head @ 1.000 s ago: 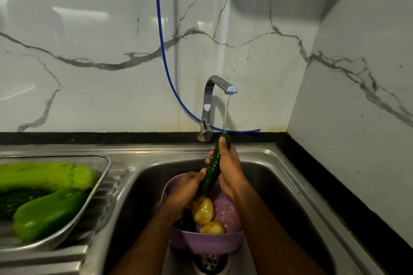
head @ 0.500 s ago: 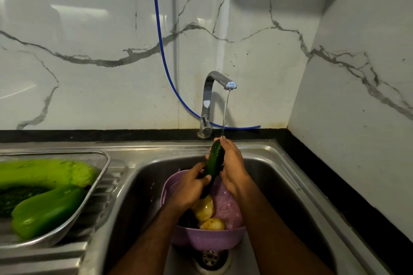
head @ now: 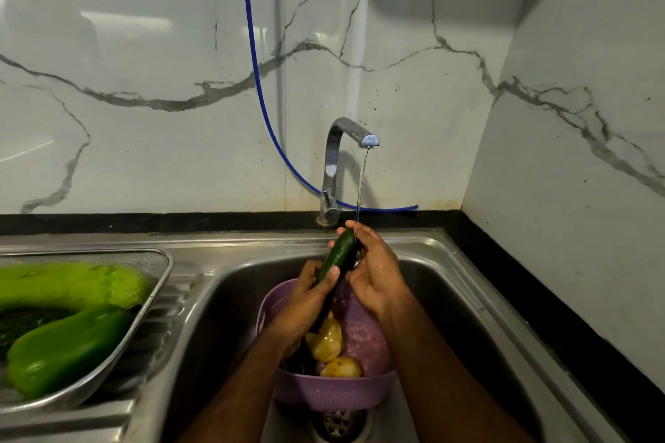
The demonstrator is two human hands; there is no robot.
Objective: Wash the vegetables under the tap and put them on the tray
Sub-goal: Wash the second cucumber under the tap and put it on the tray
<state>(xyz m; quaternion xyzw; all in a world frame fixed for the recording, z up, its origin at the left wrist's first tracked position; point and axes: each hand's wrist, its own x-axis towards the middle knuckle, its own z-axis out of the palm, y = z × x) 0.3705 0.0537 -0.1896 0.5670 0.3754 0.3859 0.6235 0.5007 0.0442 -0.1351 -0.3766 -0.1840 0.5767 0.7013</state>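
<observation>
**Cucumber Gets a Wash Under the Tap**

While water runs in a thin stream from the tap (head: 351, 135), both hands hold one cucumber (head: 336, 257) over the sink (head: 467, 284). The cucumber is tilted. Its top end points up and away, right under the water. Its bottom end points down and toward the person.

The left hand (head: 306, 302) grips the low end, with its fingers and thumb curled round it. The right hand (head: 374, 275) wraps the top part from the right side, and its fingers (head: 354, 227) curl over the tip where the water lands. So both hands are grasping the cucumber, and neither is free.

Just below the hands sits a purple colander (head: 334, 394) in the sink. Two potatoes (head: 327, 340) lie inside it, wet and yellow. Something dark lies beside them, but I cannot tell what it is.

The tray (head: 163, 266) is a metal one, well apart to the left, on the draining part of the sink. Big green gourds (head: 72, 289) already lie on it.

I think the cucumber is being rinsed now. It must go left to the tray next. The left hand is on that side, so it looks best placed to carry it there. The wet skin may be slippery.
</observation>
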